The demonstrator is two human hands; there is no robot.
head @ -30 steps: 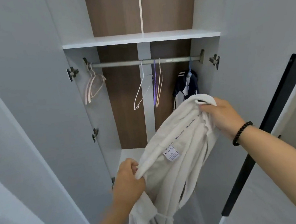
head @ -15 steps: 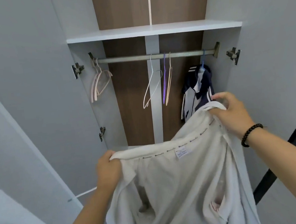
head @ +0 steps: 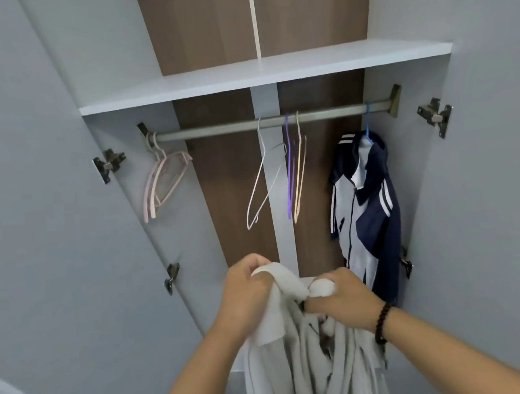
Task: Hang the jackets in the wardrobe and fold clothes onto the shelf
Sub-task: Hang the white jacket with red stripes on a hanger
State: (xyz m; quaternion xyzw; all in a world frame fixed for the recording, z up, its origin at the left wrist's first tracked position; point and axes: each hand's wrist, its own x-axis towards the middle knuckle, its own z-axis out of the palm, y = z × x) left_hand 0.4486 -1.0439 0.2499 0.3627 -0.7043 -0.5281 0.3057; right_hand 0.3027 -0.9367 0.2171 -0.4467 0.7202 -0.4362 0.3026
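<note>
I hold a white jacket (head: 305,368) in front of the open wardrobe, its body hanging down below my hands. My left hand (head: 246,291) grips one end of the collar and my right hand (head: 343,298), with a dark bead bracelet on the wrist, grips the other end; the two hands are close together. Above them runs the metal rail (head: 229,128). On it hang a white wire hanger (head: 262,187), purple and cream hangers (head: 296,173), pink hangers (head: 162,181) at the left end, and a navy-and-white jacket (head: 366,211) on a blue hanger at the right.
A white shelf (head: 265,72) spans the wardrobe above the rail. Both grey doors (head: 30,221) stand open at either side, with metal hinges (head: 109,164) on the inner walls. The back panel is brown wood with a white centre strip.
My hands have come together, bunching the collar that was spread wide half a second ago. The view has moved closer to the wardrobe and tilted up.
</note>
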